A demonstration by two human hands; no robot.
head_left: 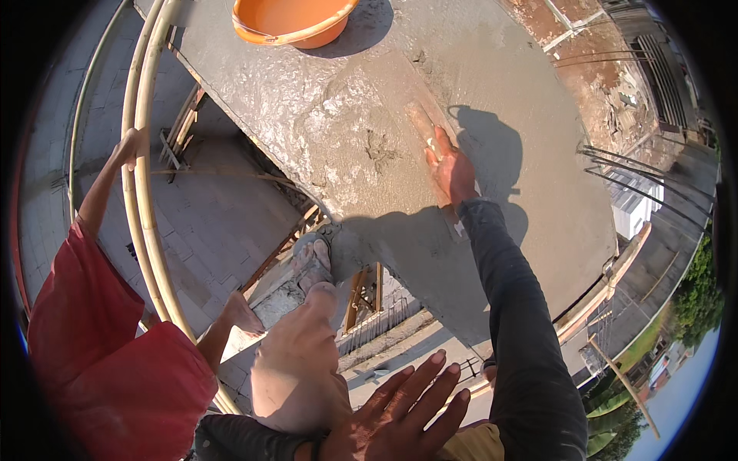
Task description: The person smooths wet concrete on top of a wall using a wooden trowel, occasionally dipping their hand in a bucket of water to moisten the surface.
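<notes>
My right hand grips a long flat trowel that lies on wet grey concrete. Its fingers wrap over the handle, which they mostly hide. Around the trowel the surface is smooth to the right and rougher, with shiny water, to the left. Low in the picture, my left hand is held in front of my body with fingers spread and nothing in it. An orange basin stands on the concrete at the far side, partly cut off by the picture's top edge.
On the left, a person in red holds tall bamboo poles. Beyond the slab's left edge is a drop to a lower block surface. Steel bars jut out at the right. My bare leg is beside the slab's near edge.
</notes>
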